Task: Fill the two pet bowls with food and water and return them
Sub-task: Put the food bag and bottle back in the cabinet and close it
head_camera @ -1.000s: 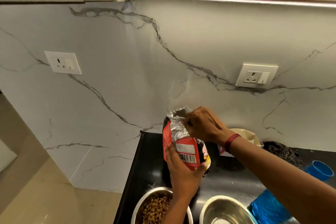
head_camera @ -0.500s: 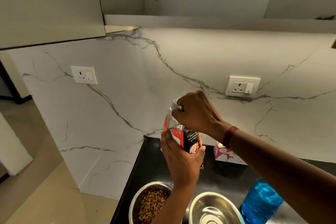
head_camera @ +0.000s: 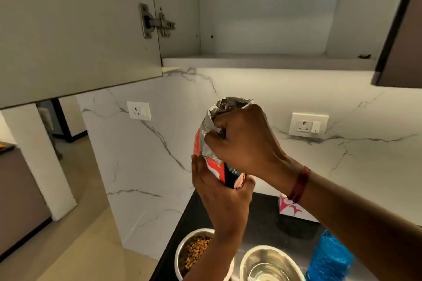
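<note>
A home kitchen: an open wall cabinet (head_camera: 262,18) at twelve o'clock, marble-look wall (head_camera: 141,166) with sockets (head_camera: 139,110) at nine and three, black counter (head_camera: 262,212) at six.

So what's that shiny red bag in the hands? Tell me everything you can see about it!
The bag is red and orange outside, with a black panel low down and silvery foil inside. It looks thin and crinkly. Its top is scrunched, with the foil showing. It is held roughly upright in the air above the black counter. The right hand grips the crumpled top and the left hand wraps around the bottom. What's inside is hidden.
</note>
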